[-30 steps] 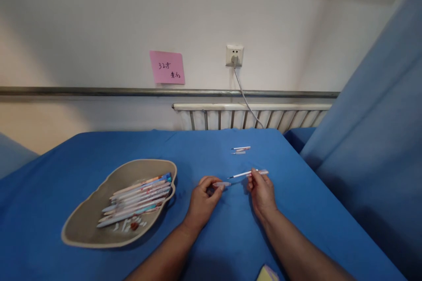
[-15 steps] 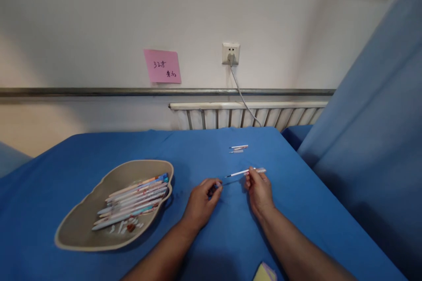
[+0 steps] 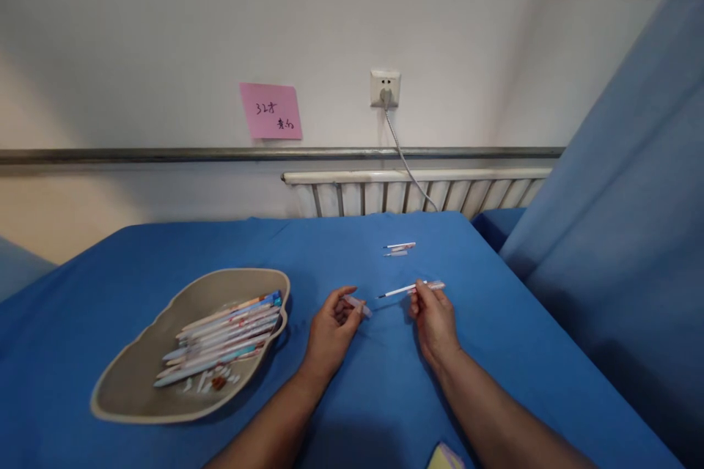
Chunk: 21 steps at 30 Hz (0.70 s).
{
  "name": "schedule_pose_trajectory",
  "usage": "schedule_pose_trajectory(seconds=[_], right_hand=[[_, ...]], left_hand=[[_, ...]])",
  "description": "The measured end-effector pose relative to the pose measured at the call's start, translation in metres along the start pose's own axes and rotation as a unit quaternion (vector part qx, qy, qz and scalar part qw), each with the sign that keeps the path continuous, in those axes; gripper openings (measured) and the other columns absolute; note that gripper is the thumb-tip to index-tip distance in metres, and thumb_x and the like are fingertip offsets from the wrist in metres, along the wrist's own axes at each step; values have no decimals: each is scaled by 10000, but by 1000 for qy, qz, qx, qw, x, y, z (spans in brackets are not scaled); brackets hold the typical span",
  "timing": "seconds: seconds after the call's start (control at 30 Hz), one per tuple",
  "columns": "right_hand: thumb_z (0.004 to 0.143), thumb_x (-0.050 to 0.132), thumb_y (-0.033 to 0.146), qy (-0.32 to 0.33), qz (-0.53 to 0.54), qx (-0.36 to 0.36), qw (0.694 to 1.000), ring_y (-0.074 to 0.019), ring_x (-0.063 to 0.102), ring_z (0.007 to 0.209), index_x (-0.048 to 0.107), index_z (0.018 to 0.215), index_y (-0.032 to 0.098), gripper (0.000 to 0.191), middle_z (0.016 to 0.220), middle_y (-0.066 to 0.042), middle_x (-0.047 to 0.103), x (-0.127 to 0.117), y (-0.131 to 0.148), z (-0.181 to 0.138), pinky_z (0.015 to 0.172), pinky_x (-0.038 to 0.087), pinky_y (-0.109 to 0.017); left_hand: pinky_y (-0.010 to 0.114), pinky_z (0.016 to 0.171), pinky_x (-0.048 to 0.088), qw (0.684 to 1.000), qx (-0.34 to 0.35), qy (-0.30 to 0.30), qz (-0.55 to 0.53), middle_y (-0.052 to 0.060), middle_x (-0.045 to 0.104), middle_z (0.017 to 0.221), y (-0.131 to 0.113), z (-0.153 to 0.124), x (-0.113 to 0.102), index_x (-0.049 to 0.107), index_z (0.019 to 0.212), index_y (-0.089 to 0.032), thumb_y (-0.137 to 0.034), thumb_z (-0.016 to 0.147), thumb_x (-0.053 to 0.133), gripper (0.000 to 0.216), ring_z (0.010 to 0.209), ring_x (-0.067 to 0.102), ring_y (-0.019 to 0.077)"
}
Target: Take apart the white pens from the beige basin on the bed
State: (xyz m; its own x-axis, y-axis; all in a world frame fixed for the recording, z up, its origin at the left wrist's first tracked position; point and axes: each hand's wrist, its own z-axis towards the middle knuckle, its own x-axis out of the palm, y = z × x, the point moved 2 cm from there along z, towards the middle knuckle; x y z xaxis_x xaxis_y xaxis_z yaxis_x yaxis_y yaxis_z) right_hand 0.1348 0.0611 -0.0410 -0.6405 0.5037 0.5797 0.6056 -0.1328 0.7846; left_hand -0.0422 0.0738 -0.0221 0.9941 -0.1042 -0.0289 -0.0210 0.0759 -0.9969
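Between the thumb and fingers of my left hand (image 3: 330,330) is a short, pale, translucent pen barrel piece (image 3: 366,311), tilted down to the right. My right hand (image 3: 435,322) pinches a pen refill (image 3: 397,291), white with a dark tip, which points left toward that piece without touching it. A patterned pen part (image 3: 437,285) sticks out behind the right fingers; whether it is joined to the refill is hidden. Farther back on the blue cloth lie another white refill (image 3: 400,245) and a short pale pen piece (image 3: 397,254), side by side.
At left stands a beige tray (image 3: 124,352) holding several pens (image 3: 225,337) and small white bits (image 3: 206,379). A yellow and purple pad (image 3: 444,457) lies at the near edge. Blue cloth covers the table (image 3: 330,249). A blue curtain (image 3: 621,183) hangs at right.
My left fingers have opened out a little and turned the pale barrel piece, so more of it shows. My right hand and the refill have hardly moved.
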Motion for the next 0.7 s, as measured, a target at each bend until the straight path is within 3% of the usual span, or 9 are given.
schedule_pose_trajectory(seconds=[0.13, 0.33, 0.7], right_hand=[[627, 759, 384, 18, -7, -4, 1000, -53, 410, 438, 553, 660, 166, 301, 547, 65, 536, 2, 0, -1, 407, 307, -188], [625, 768, 379, 32, -9, -5, 999, -53, 404, 459, 562, 671, 161, 304, 565, 60, 540, 2, -1, -1, 415, 301, -181], [619, 774, 363, 33, 2, 9, 999, -51, 415, 450, 557, 684, 168, 299, 574, 64, 550, 0, -1, -1, 409, 303, -177]], left_hand=[[285, 692, 507, 997, -44, 19, -56, 86, 701, 909, 1, -1, 3, 569, 1029, -143, -314, 692, 696, 399, 752, 653, 172], [281, 674, 505, 992, -92, 23, -82, 107, 716, 903, 0, -2, 4, 612, 953, -121, -320, 624, 754, 409, 729, 658, 176], [230, 573, 461, 997, -63, 19, -49, 58, 719, 803, 0, -2, 4, 477, 805, -169, -258, 691, 698, 263, 613, 620, 127]])
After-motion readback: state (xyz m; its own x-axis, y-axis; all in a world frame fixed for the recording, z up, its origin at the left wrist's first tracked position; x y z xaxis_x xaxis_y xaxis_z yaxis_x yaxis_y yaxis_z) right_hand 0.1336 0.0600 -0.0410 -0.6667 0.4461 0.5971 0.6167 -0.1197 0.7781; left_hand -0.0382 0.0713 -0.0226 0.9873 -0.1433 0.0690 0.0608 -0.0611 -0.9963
